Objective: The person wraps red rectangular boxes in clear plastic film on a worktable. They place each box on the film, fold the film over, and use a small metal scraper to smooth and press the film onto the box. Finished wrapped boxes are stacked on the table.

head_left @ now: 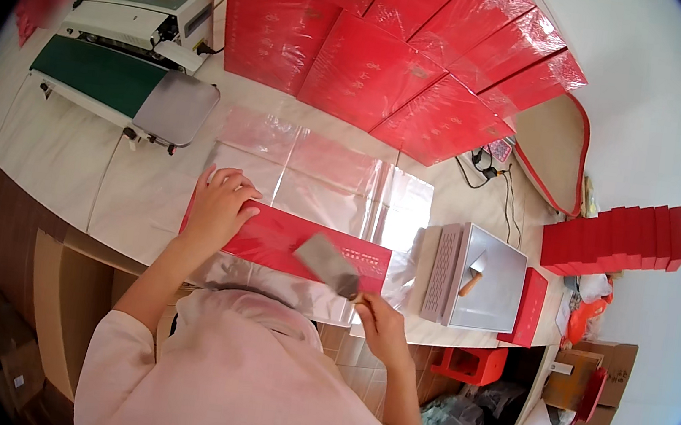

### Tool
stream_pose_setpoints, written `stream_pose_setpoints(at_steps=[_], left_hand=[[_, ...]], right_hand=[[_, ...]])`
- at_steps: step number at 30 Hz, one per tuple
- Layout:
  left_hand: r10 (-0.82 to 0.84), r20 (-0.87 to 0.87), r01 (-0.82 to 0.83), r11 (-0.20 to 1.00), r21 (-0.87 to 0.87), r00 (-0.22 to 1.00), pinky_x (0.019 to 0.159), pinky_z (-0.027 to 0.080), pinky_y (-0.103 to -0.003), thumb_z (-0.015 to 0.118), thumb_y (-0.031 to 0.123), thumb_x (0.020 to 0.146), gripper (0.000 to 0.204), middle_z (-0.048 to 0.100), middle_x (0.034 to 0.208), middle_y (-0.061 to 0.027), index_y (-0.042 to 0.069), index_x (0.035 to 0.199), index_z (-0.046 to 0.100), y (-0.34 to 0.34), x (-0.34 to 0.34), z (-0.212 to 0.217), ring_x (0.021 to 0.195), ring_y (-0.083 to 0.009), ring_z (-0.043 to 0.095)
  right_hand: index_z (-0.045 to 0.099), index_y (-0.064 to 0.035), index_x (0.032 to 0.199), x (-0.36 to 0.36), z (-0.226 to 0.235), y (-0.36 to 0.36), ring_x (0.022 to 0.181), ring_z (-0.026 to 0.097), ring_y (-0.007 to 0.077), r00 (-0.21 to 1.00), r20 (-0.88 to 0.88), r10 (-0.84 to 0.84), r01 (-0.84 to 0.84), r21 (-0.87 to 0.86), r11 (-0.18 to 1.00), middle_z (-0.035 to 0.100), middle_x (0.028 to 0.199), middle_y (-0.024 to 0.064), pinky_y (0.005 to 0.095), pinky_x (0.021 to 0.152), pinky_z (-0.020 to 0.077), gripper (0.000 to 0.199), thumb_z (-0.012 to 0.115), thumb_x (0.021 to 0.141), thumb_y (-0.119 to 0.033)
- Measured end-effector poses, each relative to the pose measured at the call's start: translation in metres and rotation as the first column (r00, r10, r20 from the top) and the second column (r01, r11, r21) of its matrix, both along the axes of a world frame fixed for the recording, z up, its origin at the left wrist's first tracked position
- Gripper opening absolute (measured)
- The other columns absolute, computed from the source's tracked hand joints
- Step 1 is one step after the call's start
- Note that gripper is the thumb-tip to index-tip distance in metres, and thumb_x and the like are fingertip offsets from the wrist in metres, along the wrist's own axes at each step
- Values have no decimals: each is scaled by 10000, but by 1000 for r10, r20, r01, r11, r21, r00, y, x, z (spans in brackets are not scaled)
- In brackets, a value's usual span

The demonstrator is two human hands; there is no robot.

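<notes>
A long flat red box (pixel 278 237) lies on sheets of clear plastic film (pixel 325 168) in front of me. My left hand (pixel 220 202) rests on the box's left end, fingers apart and reaching past its far edge. My right hand (pixel 382 326) is closed round the handle of a scraper (pixel 324 261). The scraper's wide metal blade is over the right half of the box, slightly blurred; whether it touches the box I cannot tell.
A belt sealing machine (pixel 125 59) stands at the left. Shrink-wrapped red boxes (pixel 370 72) are stacked at the back. On the right, a metal hot plate (pixel 497 287) carries a second scraper (pixel 473 275). Beyond it stands a row of red boxes (pixel 613 239). A red stool (pixel 470 364) is below.
</notes>
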State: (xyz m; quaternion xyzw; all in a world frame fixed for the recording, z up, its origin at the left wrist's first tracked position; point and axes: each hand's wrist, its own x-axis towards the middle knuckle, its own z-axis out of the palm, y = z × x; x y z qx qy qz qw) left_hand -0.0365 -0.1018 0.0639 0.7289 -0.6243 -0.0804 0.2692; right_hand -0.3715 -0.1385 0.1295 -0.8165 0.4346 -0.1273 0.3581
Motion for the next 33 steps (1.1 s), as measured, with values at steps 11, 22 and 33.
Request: stream_pose_setpoints(at_steps=[11, 22, 33], left_hand=[[-43, -119, 50, 997, 56, 992, 1113, 258, -496, 679, 135, 830, 53, 641, 975, -6, 127, 868, 714, 3, 30, 7, 1161, -225, 519], [-32, -166, 42, 997, 59, 986, 1102, 278, -487, 651, 121, 851, 59, 658, 973, -30, 116, 872, 706, 1, 31, 3, 1136, -243, 549], [73, -159, -72, 997, 14, 985, 1099, 285, -492, 673, 118, 841, 134, 648, 1036, -32, 125, 973, 696, 19, 56, 7, 1134, -238, 540]], right_hand=[[661, 19, 1063, 65, -9, -59, 819, 661, 307, 903, 3, 429, -429, -21, 903, 695, 913, 128, 356, 721, 524, 204, 641, 904, -107], [670, 8, 1081, 77, -13, -80, 805, 670, 302, 949, -6, 316, -316, -73, 946, 693, 906, 143, 343, 719, 530, 206, 632, 911, -101], [670, -34, 1045, 43, -25, -79, 768, 662, 316, 999, 40, -9, 15, -139, 990, 681, 885, 143, 360, 678, 519, 178, 592, 952, -163]])
